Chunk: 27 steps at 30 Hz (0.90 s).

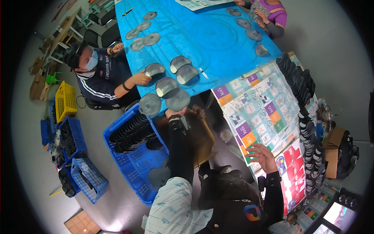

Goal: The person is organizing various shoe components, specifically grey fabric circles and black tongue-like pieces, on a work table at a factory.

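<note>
At the near edge of the blue-covered table, my left hand grips the near rim of a flat grey disc; most of its fingers are hidden beneath it. Another grey disc lies just left. Beyond it sits a shiny dark curved piece, pale at one end. My right hand is open, fingers spread, above printed sheets on the right-hand surface, and holds nothing. A co-worker's hand at the left touches a similar curved piece.
Below the table edge stands a blue crate with rows of black curved pieces. A cardboard box is beside it. Stacked dark pieces line the right side. A second person works at the far right. Yellow and blue crates stand left.
</note>
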{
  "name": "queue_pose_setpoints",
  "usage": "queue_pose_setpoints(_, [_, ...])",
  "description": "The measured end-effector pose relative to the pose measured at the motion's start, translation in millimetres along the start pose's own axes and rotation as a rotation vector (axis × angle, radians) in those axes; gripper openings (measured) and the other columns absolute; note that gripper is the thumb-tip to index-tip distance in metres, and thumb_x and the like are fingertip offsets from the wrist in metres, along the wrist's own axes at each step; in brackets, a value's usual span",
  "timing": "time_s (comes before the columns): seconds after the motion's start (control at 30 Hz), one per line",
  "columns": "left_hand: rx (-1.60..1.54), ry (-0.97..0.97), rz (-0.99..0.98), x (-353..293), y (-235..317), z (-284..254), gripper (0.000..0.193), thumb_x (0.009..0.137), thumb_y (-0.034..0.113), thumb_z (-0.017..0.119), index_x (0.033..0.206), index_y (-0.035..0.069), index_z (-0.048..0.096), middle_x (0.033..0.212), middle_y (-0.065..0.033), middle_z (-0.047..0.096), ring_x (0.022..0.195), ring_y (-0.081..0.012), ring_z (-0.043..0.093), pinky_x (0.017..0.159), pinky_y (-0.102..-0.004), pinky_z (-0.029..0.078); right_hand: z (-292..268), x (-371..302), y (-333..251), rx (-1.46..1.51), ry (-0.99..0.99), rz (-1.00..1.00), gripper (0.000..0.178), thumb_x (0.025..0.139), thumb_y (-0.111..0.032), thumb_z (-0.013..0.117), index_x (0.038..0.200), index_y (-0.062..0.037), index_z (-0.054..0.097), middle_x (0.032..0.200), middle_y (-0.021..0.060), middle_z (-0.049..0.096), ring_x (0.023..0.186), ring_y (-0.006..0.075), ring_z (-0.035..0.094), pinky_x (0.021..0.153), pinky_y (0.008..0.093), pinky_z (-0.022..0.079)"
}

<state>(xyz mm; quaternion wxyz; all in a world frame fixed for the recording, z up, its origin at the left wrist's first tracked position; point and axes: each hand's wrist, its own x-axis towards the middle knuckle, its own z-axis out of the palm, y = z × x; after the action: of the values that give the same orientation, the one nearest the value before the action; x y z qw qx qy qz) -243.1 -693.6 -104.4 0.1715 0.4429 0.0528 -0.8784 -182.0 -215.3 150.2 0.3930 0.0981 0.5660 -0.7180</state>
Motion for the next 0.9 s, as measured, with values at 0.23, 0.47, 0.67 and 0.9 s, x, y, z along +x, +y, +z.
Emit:
queue_pose_setpoints(0.23, [0.108,0.063,-0.065,-2,23,-8,0.055,0.103,0.04,0.033,0.149,0.012,0.047,0.152,-0.0115,0.048,0.144,-0.0403,0.039,0.115,-0.0723,0.02,-5,-9,3,-0.016,0.022,-0.005,0.049,0.103,-0.035,0.049,0.133,0.0032,0.051,0.125,0.0244,0.066,0.107,0.0366,0.07,0.086,0.0407,0.059])
queue_pose_setpoints(0.47, [0.307,0.08,0.194,20,18,-33,0.035,0.1,0.02,0.046,0.13,0.003,0.056,0.131,-0.0158,0.06,0.12,-0.0336,0.059,0.095,-0.0651,0.049,-9,-15,8,-0.001,0.028,-0.011,0.049,0.103,-0.035,0.048,0.133,0.0038,0.051,0.124,0.0246,0.066,0.107,0.0369,0.07,0.085,0.0405,0.059])
queue_pose_setpoints(0.67, [0.336,0.344,0.518,20,5,-38,0.028,0.097,0.018,0.057,0.124,0.014,0.06,0.119,-0.0119,0.068,0.102,-0.0304,0.068,0.082,-0.0456,0.055,-12,-19,10,-0.007,0.036,-0.012,0.05,0.103,-0.036,0.047,0.134,0.0037,0.051,0.124,0.0249,0.065,0.107,0.0369,0.07,0.085,0.0397,0.059])
queue_pose_setpoints(0.9, [0.286,0.343,0.393,8,3,-32,0.036,0.101,0.026,0.048,0.134,0.015,0.057,0.129,-0.0101,0.065,0.116,-0.0329,0.063,0.085,-0.0488,0.054,-12,-24,10,-0.028,0.035,-0.023,0.049,0.104,-0.036,0.046,0.134,0.0033,0.051,0.124,0.0245,0.065,0.107,0.0352,0.07,0.085,0.0389,0.058])
